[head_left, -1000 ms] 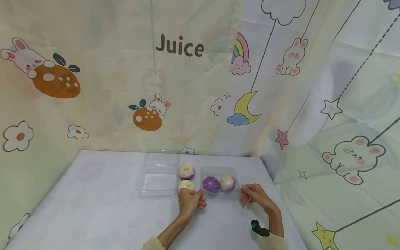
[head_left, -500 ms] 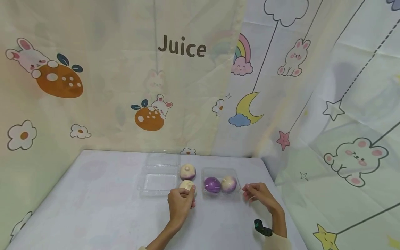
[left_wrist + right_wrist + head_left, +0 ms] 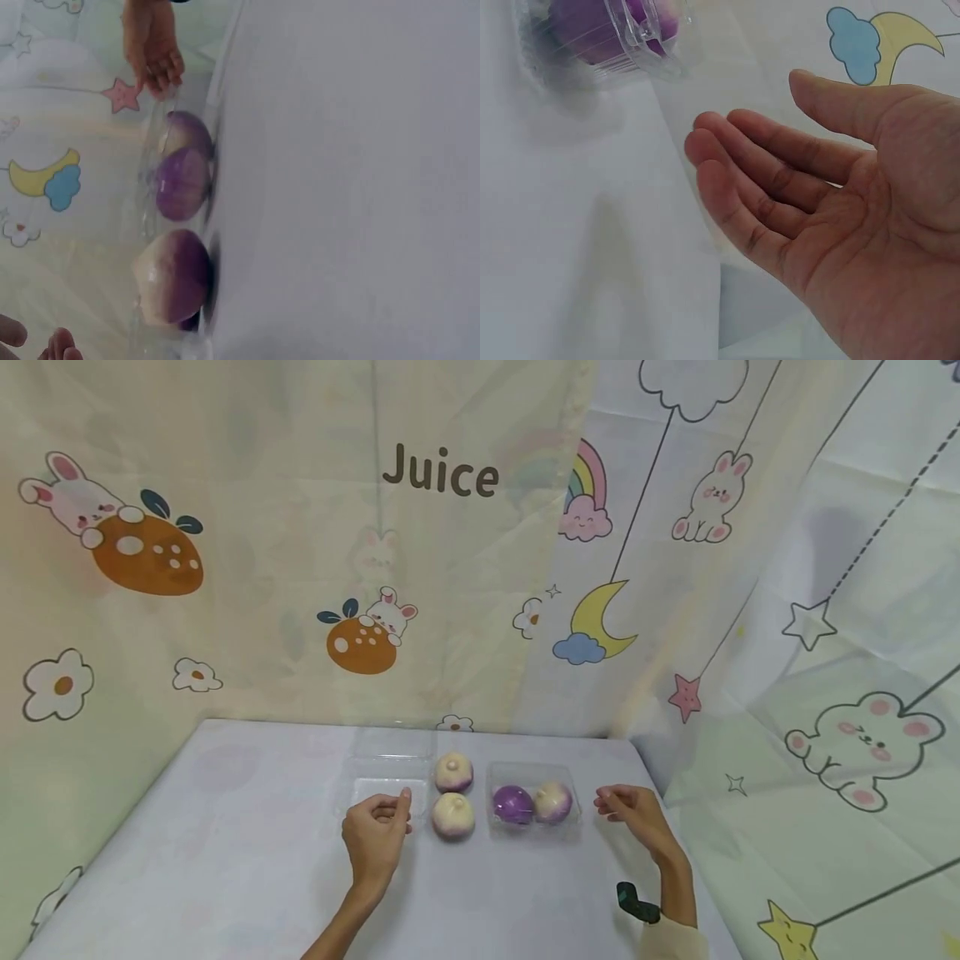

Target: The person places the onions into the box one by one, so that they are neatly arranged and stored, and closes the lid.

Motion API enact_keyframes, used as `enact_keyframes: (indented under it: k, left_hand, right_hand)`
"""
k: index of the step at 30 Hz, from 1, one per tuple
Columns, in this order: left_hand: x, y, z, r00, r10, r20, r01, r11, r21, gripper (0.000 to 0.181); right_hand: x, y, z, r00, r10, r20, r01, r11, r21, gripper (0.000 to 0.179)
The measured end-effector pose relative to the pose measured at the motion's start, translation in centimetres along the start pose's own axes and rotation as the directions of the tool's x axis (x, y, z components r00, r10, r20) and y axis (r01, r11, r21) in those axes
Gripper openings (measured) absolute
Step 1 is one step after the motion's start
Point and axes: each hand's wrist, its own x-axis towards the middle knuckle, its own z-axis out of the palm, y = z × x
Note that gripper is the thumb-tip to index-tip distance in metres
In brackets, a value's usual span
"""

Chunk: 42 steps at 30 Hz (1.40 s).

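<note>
My left hand (image 3: 375, 843) hovers with loosely bent fingers at the front of an open clear plastic clamshell box (image 3: 390, 768), partly hiding it. Just right of that box stand two white-and-purple turnips, a rear turnip (image 3: 453, 772) and a front turnip (image 3: 453, 817). A second clear clamshell box (image 3: 534, 770) contains a purple turnip (image 3: 513, 806) and a paler turnip (image 3: 553, 802). To its right, my right hand (image 3: 637, 818) is apart from the box, palm inward and fingers slightly bent. Neither hand holds anything; the right wrist view shows the right palm (image 3: 855, 202) bare.
A white-covered table (image 3: 225, 860) carries everything. Behind it hangs a printed cloth (image 3: 262, 527), and another cloth (image 3: 847, 660) runs along the right side. A dark strap piece (image 3: 637, 903) sits at the right wrist.
My left hand has moved left from between the filled box and the front turnip to the open box, uncovering that turnip. My right hand has drifted slightly right, away from the filled box.
</note>
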Motion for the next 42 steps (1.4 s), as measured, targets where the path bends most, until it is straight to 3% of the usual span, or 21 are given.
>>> enact_keyframes:
  k: [8, 12, 15, 19, 27, 31, 42]
  left_hand:
    - [2.8, -0.7, -3.6, 0.983, 0.083, -0.166, -0.049, 0.979, 0.198, 0.018]
    - [3.6, -1.6, -5.2, 0.972, 0.052, -0.228, 0.008, 0.967, 0.256, 0.017]
    - [4.0, -2.4, -6.2, 0.97, -0.006, -0.244, 0.072, 0.962, 0.265, 0.021]
    - [4.3, -3.4, -7.1, 0.97, -0.079, -0.229, 0.143, 0.95, 0.278, 0.026]
    - [4.7, -4.6, -7.8, 0.97, -0.169, -0.177, 0.216, 0.931, 0.295, 0.027]
    - [4.7, -5.1, -8.0, 0.966, -0.22, -0.135, 0.252, 0.922, 0.293, 0.028]
    - [5.0, -5.6, -8.3, 0.965, -0.254, -0.066, 0.261, 0.908, 0.327, 0.031]
  right_hand:
    - [0.2, -0.2, 0.1, 0.996, -0.053, -0.073, 0.049, 0.997, -0.065, 0.037]
    - [0.2, -0.4, 0.2, 0.995, -0.053, -0.087, 0.049, 0.997, -0.058, 0.038]
    - [0.1, -0.6, 0.3, 0.994, -0.046, -0.098, 0.042, 0.998, -0.04, 0.039]
    - [0.1, -0.9, 0.6, 0.992, -0.057, -0.114, 0.056, 0.998, -0.012, 0.042]
    - [0.1, -1.4, 1.5, 0.973, -0.182, -0.143, 0.187, 0.982, 0.019, 0.043]
    - [0.4, -1.6, 2.0, 0.968, -0.207, -0.14, 0.215, 0.976, 0.041, 0.043]
    - [1.0, -2.2, 2.8, 0.962, -0.251, -0.111, 0.256, 0.966, 0.029, 0.043]
